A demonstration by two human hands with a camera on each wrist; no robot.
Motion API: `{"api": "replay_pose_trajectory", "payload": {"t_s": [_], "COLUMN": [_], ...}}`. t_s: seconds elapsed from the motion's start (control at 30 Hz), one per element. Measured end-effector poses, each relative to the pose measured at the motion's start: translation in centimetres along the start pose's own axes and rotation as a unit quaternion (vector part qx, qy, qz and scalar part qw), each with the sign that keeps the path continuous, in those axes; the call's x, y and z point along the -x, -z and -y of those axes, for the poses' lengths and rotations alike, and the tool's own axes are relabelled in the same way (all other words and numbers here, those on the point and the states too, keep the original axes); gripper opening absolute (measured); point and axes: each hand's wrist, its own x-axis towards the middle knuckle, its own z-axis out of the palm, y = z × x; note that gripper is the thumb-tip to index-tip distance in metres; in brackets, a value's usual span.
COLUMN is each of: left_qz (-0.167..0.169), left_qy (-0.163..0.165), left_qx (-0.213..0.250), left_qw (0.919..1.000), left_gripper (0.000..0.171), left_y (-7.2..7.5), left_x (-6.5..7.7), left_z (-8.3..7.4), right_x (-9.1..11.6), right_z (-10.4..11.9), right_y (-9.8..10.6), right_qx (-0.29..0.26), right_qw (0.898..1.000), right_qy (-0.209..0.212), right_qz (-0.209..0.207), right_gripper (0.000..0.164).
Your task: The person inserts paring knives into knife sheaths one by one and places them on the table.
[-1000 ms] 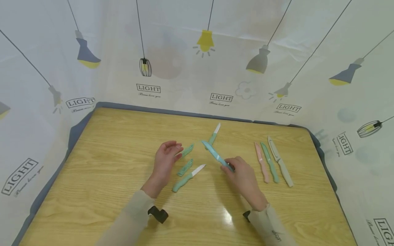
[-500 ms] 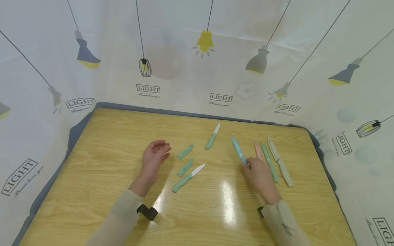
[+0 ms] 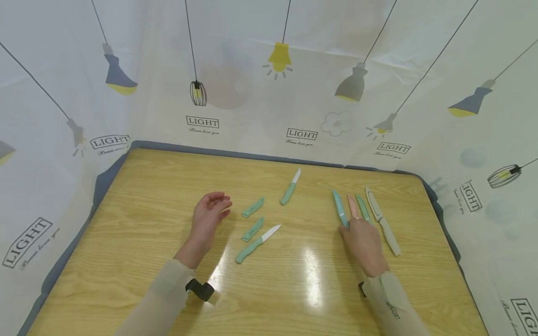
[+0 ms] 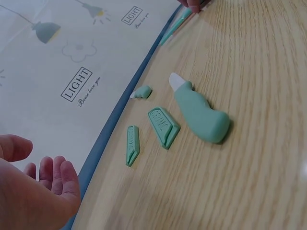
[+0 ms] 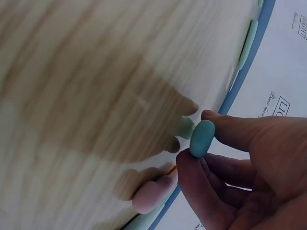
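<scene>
Between thumb and fingers my right hand (image 3: 364,242) pinches the handle end of a blue sheathed knife (image 3: 341,208), its handle butt (image 5: 202,139) showing in the right wrist view. It lies close over the table, left of a pink knife (image 3: 352,206) and a green knife (image 3: 363,208), whose handles the hand partly covers. My left hand (image 3: 206,219) hovers with relaxed fingers and nothing in them. Beside it lie two green blade sheaths (image 3: 253,207), a bare green-handled knife (image 3: 257,244) and, farther back, another green-handled knife (image 3: 290,187) with its white blade exposed.
A cream sheathed knife (image 3: 383,221) lies at the right end of the row. The wood-grain table (image 3: 168,186) has a blue-grey edge (image 3: 235,153). A white curtain printed with lamps (image 3: 252,102) rises behind and at both sides.
My right hand has carried the blue knife rightward from over the middle of the table to beside the pink one. My left hand has drawn back left from the sheaths.
</scene>
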Motion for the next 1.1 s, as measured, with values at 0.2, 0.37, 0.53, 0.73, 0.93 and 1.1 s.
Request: {"api": "replay_pose_trajectory", "payload": {"t_s": [0.2, 0.37, 0.53, 0.73, 0.93, 1.1], "left_qz": [-0.001, 0.01, 0.047, 0.078, 0.109, 0.131], "left_qy": [0.0, -0.001, -0.022, -0.048, -0.076, -0.122], "left_qx": [-0.006, -0.04, -0.106, -0.173, -0.286, -0.428], "left_qw": [1.0, 0.9992, 0.993, 0.9806, 0.9489, 0.886], "left_gripper": [0.037, 0.039, 0.04, 0.038, 0.038, 0.044], "left_y": [0.1, 0.1, 0.2, -0.1, -0.6, -1.6], "left_x": [0.0, -0.2, -0.4, -0.5, -1.0, -1.8], "left_z": [-0.1, 0.2, 0.5, 0.7, 0.7, 0.6], "right_x": [-0.3, -0.4, -0.4, -0.2, 0.1, 0.7], "right_z": [-0.4, -0.6, -0.7, -0.7, -0.3, 0.5], "right_y": [-0.1, -0.2, -0.3, -0.3, -0.1, 0.3], "right_qx": [0.01, 0.01, 0.004, 0.009, 0.016, 0.009], "right_qw": [1.0, 1.0, 1.0, 1.0, 0.999, 0.999], "right_qy": [0.006, 0.005, 0.004, 0.008, 0.008, 0.01], "right_qz": [-0.009, -0.021, -0.02, -0.023, -0.035, -0.047], "right_gripper": [0.038, 0.038, 0.04, 0.041, 0.038, 0.043]}}
